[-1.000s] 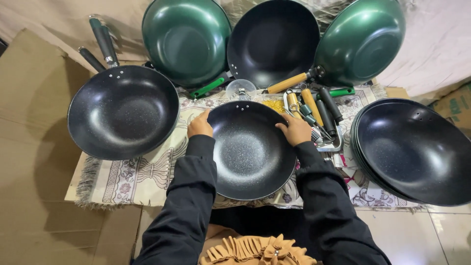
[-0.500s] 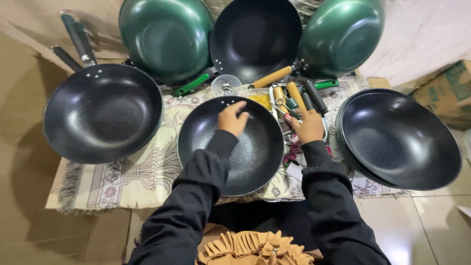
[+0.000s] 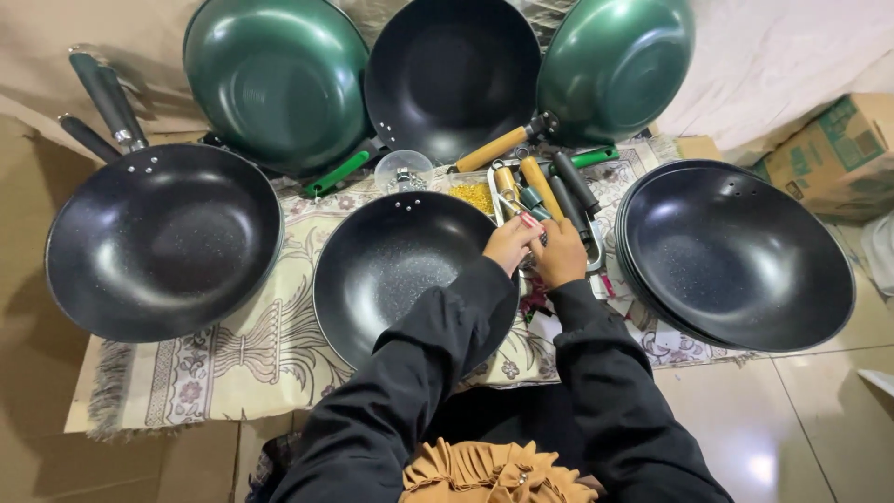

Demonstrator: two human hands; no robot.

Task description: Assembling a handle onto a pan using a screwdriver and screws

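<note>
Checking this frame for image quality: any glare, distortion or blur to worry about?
Head view: sharp overall; wide-angle bending curves the edges; soft glare on the green woks and glossy floor tile; both hands meet over the handle tray, fingers hidden.

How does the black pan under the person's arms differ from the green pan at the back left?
The black pan lies flat on the patterned cloth, bowl facing up; the green pan stands tilted against the backdrop. The black pan shows no handle, only two rivets at its rim; the green pan has a green handle. Both are round and deep. Both hands are at the black pan's right edge.
</note>
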